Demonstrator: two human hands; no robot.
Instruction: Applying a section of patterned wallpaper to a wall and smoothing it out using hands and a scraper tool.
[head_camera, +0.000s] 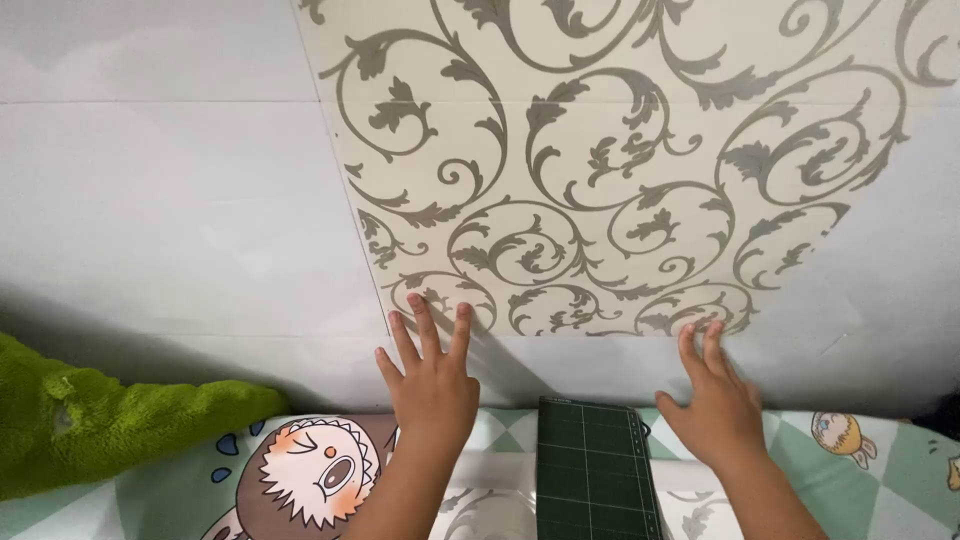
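Observation:
A cream sheet with grey scrolling leaf patterns (610, 160) lies flat against a white wall (170, 200). My left hand (430, 375) presses its spread fingers on the sheet's lower left corner. My right hand (712, 395) rests flat at the sheet's bottom edge, toward the lower right, fingers pointing up. Neither hand holds anything. Between my forearms lies a dark green cutting mat with a grid (593, 470).
A fuzzy green plush thing (90, 425) lies at the left. Below the wall is a bedsheet (880, 470) in pale green and white with cartoon figures, one a brown-haired crying face (310, 470).

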